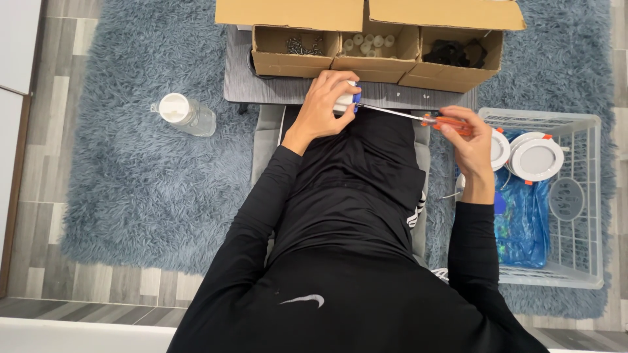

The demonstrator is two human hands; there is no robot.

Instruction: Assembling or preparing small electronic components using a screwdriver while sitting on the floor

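Left hand (325,104) grips a small white part (347,99) at the table edge (275,91). Right hand (466,134) closes on the screwdriver (418,117), tip at the part. Fastening appears mid-way; finished lamps (536,155) sit in the basket (585,196).

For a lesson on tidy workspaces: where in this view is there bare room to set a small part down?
Free: the grey tabletop strip between the cardboard boxes and the left hand; the blue shaggy rug below the clear plastic bottle. Crowded: the white wire basket beside the right hand.
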